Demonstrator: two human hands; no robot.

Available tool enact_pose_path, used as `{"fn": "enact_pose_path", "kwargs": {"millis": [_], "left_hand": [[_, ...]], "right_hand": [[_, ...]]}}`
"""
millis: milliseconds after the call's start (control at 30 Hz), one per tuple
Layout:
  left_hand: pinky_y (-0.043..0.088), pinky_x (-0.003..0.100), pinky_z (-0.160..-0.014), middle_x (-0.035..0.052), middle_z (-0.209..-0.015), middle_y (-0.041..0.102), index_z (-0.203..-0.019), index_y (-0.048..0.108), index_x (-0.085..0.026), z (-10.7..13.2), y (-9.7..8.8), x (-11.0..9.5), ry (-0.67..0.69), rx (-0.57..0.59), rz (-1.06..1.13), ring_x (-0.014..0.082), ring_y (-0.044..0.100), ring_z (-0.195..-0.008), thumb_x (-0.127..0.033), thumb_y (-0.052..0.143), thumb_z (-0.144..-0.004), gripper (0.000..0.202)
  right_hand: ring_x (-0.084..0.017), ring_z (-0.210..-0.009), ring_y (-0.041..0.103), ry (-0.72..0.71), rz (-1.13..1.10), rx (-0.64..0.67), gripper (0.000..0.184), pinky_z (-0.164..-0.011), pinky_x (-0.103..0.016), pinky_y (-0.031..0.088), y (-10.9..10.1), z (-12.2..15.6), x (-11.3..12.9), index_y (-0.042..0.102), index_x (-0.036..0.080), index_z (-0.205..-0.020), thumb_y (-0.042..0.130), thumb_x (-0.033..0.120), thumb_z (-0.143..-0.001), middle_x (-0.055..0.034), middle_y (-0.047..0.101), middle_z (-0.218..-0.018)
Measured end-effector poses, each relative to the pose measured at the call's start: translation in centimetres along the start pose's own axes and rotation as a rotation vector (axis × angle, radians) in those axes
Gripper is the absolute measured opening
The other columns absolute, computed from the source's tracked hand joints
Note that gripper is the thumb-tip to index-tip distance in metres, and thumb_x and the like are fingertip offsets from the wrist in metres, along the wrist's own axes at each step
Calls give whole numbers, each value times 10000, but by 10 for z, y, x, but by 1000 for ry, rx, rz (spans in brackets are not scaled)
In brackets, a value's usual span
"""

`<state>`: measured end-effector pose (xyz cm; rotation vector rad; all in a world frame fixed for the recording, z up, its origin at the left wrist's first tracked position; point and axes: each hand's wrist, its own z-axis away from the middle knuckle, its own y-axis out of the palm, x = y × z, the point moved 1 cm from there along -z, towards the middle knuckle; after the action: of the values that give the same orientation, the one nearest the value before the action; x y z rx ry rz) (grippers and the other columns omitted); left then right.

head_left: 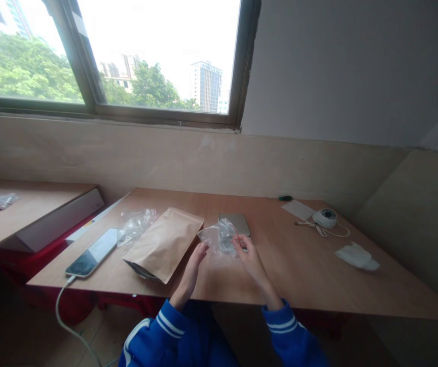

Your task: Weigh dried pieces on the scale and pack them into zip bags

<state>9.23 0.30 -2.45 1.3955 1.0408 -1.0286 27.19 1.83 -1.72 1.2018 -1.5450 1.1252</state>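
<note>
Just below frame centre, pinching clear bag (219, 239) with left hand (196, 256) and right hand (247, 251); beside brown pouch (167, 242); partly hiding flat device (242, 225).

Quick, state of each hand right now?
Left hand: fingertips at the edge of the clear plastic bag; whether it grips cannot be told.
Right hand: closed, pinching the bag's other side.

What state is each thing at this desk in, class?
Clear bag: pinched by left hand and right hand, mouth unclear
Brown pouch: lying down
Phone: face-up, cable plugged in
Second bag: crumpled
Grey slab: flat, partly hidden
Dome camera: resting, lead attached
Green-handled tool: lying down
White sheet: flat
White bundle: crumpled
</note>
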Motion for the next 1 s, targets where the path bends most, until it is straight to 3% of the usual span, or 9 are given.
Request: {"fn": "enact_pose_path", "kwargs": {"millis": [167, 233, 300, 433, 533, 633, 767, 867, 1000], "left_hand": [[464, 300, -774, 52, -827, 655, -821, 613, -164, -10, -2, -15, 38, -246, -154, 197, 604, -826, -540, 587, -740, 385], [469, 273, -649, 27, -742, 611, -787, 559, -172, -13, -8, -23, 31, -337, -125, 156, 583, -681, -550, 539, -764, 379], [465, 250, -575, 5, -743, 584, -811, 519, -183, -14, -17, -37, 58, -394, -137, 127, 567, -606, -515, 494, -803, 333], [389, 204, -411, -13, -765, 554, -910, 488, -193, -17, -56, -77, 154, -624, -311, 91, 510, -473, -423, 397, -870, 251], [387, 192, -408, -16, -739, 539, -943, 503, -181, -24, -95, -102, 223, -769, -436, 74, 475, -445, -363, 388, -884, 223], [369, 191, -395, -8, -716, 530, -957, 535, -167, -33, -124, -116, 176, -801, -488, 78, 482, -440, -336, 384, -882, 239], [346, 183, -389, 12, -767, 572, -961, 555, -173, -37, -133, -127, 129, -789, -458, 79, 481, -463, -311, 428, -835, 226], [349, 182, -392, 30, -816, 599, -934, 564, -173, -39, -138, -131, 96, -789, -448, 82, 479, -486, -297, 448, -793, 221], [364, 181, -407, 47, -861, 611, -958, 577, -171, -52, -161, -123, 109, -771, -463, 79, 475, -498, -281, 436, -772, 258]], "right_hand": [[-179, -829, 566, -92, -25, 143, 272, -600, -257, 508, 13, 4, 9, 604, 202, -824, 548, 468, -839, -66, 541, -1001], [-160, -787, 568, -111, -59, 229, 263, -576, -250, 498, 22, 8, 10, 603, 199, -813, 533, 450, -853, -61, 525, -1005], [-153, -786, 571, -132, -69, 229, 262, -613, -269, 511, 33, 15, 8, 603, 203, -912, 484, 434, -886, -69, 520, -1050], [-204, -1014, 547, -224, 104, 139, 305, -888, -395, 489, 63, 38, 8, 503, 198, -1174, 394, 352, -934, -109, 515, -1164], [-247, -1157, 475, -330, 338, 237, 291, -1016, -456, 400, 97, 56, 14, 513, 170, -1150, 482, 305, -895, -130, 517, -1202], [-288, -1218, 433, -415, 553, 346, 442, -1021, -478, 395, 136, 66, 19, 477, 166, -1223, 588, 348, -836, -150, 469, -1319], [-360, -1314, 329, -492, 736, 387, 684, -1035, -563, 349, 175, 61, 20, 351, 136, -1364, 625, 409, -800, -192, 367, -1441], [-352, -1283, 377, -485, 792, 340, 651, -1032, -547, 367, 181, 53, 20, 356, 118, -1374, 611, 320, -809, -195, 420, -1407], [-324, -1236, 461, -460, 842, 288, 569, -979, -516, 446, 164, 41, 18, 413, 170, -1362, 588, 224, -824, -164, 487, -1374]]}}
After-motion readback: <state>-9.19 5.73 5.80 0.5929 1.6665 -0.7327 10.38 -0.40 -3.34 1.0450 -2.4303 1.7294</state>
